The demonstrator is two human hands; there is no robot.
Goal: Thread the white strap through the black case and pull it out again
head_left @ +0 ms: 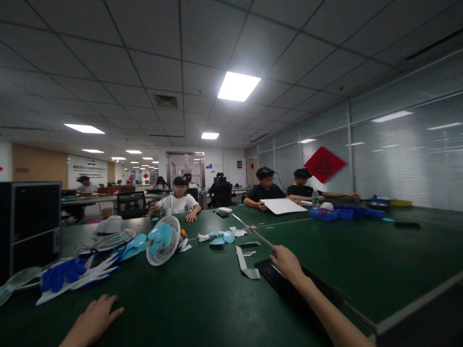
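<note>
My left hand lies flat on the green table near the front edge, fingers stretched out, holding nothing. My right hand reaches forward with curled fingers resting on a dark flat panel; whether it grips anything is hidden. A grey bent strip lies just left of that hand. A small white fan with blue blades stands further left, with loose blue blades and white scraps beside it.
A fan guard and white parts and blue-white gloves lie at the left, by a black cabinet. A metal rail divides the table. Several people sit at the far side, with white paper and blue trays.
</note>
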